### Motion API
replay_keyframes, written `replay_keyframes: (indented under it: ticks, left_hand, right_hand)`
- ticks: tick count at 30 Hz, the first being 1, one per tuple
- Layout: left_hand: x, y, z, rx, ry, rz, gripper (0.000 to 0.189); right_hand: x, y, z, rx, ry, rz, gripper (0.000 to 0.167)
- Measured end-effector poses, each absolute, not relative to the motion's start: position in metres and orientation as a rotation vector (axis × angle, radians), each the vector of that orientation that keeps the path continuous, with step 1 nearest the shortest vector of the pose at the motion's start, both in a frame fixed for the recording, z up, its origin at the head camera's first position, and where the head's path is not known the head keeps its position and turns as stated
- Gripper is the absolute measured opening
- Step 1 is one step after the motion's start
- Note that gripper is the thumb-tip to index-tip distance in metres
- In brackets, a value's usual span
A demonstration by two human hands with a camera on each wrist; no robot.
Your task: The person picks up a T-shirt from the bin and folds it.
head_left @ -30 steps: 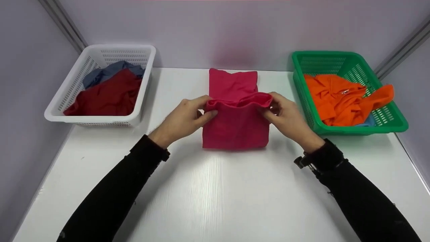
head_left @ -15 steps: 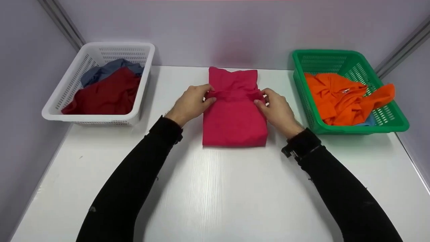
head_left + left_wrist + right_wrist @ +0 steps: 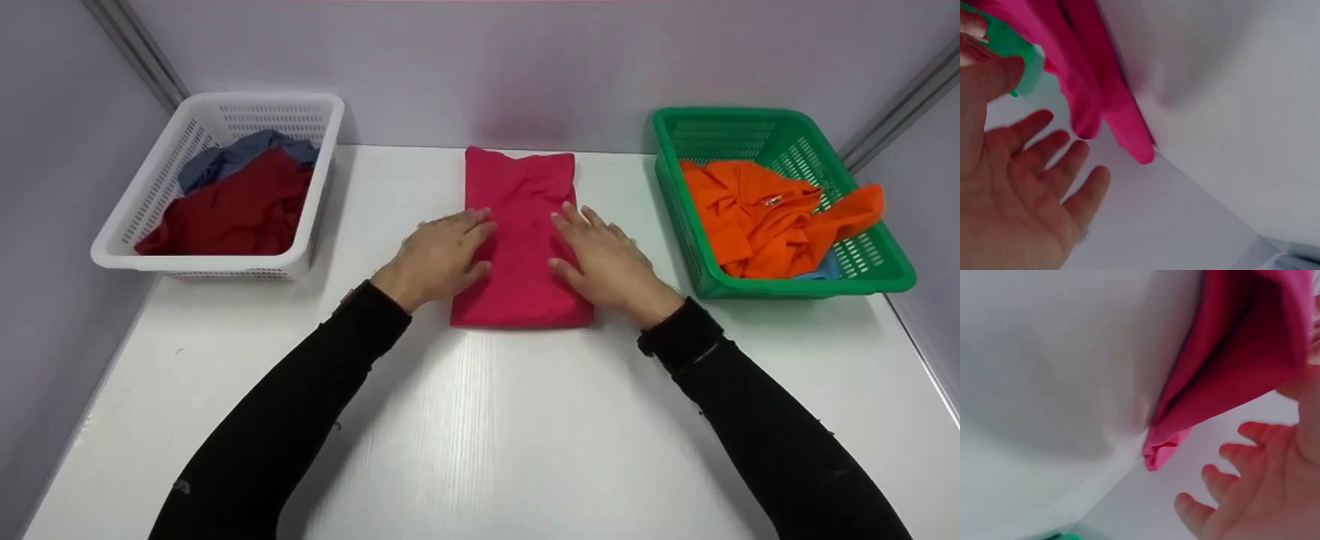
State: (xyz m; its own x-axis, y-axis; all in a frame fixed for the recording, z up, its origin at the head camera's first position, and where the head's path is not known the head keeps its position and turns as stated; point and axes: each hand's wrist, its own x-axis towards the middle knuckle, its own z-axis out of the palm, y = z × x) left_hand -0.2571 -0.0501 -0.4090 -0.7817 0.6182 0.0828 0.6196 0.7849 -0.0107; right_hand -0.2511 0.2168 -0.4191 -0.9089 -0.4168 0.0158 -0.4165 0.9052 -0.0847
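A folded pink-red garment lies on the white table, its narrower far part wrinkled and its near edge straight. My left hand is over its left side with fingers spread and fairly straight. Opposite it, my right hand is over the right side, fingers likewise extended. In the left wrist view the left hand faces the garment's layered edge, with a gap between palm and cloth. The right wrist view has the right hand beside the open fold of the cloth. Neither hand grips anything.
A white basket at the back left holds a dark red garment and a blue-grey one. At the back right, a green basket holds an orange garment and some light blue cloth. Walls rise behind and at both sides.
Both hands pinched the garment's upper layer by its corners and laid its edge away from me. They have let go, and the fingers are now spread over a flatter garment.
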Motion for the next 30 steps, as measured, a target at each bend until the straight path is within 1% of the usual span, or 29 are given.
replay_keyframes:
  ticks: [4,8,13,15,18,24,30]
  left_hand:
    - [-0.234,-0.048,-0.411,-1.196,-2.922,0.066,0.07]
    - [-0.217,-0.053,-0.417,-1.32,-3.003,0.068,0.074]
    - [-0.209,-0.063,-0.427,-1.397,-3.078,0.138,0.08]
    - [-0.208,-0.065,-0.43,-1.396,-3.087,0.187,0.077]
    - [-0.207,-0.067,-0.434,-1.385,-3.072,0.257,0.07]
    - [-0.205,-0.066,-0.43,-1.374,-2.928,0.303,0.058]
    - [-0.208,-0.071,-0.422,-1.329,-2.845,0.164,0.049]
  right_hand:
    - [-0.232,0.213,-0.422,-0.868,3.006,0.017,0.078]
    - [-0.213,0.215,-0.426,-1.031,2.939,0.07,0.077]
    - [-0.202,0.221,-0.432,-1.102,2.867,0.09,0.08]
    - [-0.201,0.223,-0.435,-1.082,2.841,0.112,0.082]
    - [-0.199,0.225,-0.439,-1.061,2.84,0.167,0.081]
    - [-0.198,0.224,-0.438,-1.068,2.878,0.24,0.069]
    - [-0.202,0.226,-0.426,-1.056,2.885,0.254,0.058]
